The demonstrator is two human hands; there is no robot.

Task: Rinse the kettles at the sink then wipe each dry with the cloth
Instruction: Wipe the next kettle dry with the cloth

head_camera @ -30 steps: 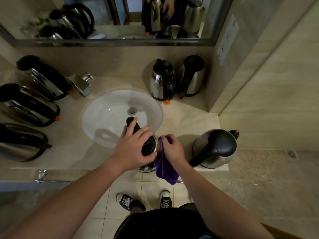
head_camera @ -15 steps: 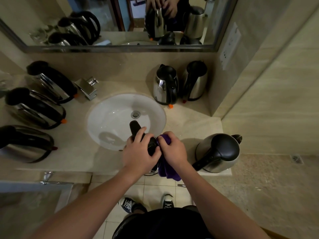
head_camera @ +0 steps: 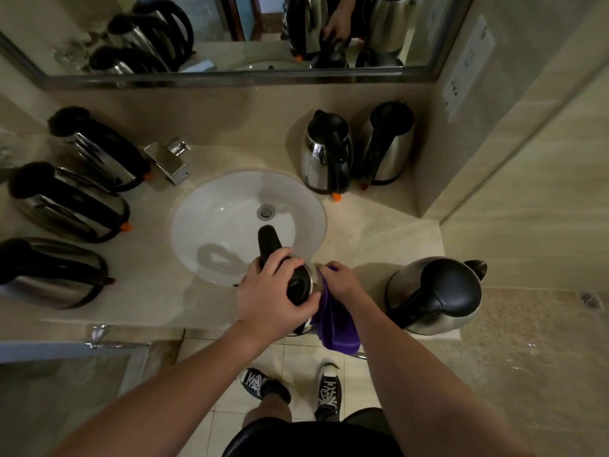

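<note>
A steel kettle with a black lid and handle (head_camera: 298,283) stands at the counter's front edge, just in front of the white sink (head_camera: 227,222). My left hand (head_camera: 272,296) grips its lid and handle from above. My right hand (head_camera: 341,280) holds a purple cloth (head_camera: 336,324) against the kettle's right side; the cloth hangs down past the counter edge. Most of the kettle's body is hidden under my hands.
Three kettles (head_camera: 69,206) line the counter's left side, two (head_camera: 326,153) stand behind the sink at the back right, and one (head_camera: 435,296) sits at the front right corner. A chrome tap (head_camera: 169,159) is left of the basin. A wall rises on the right.
My right hand with the cloth has slid around the kettle's right side, and more cloth hangs below now. My left hand keeps its hold on top. The camera has shifted slightly.
</note>
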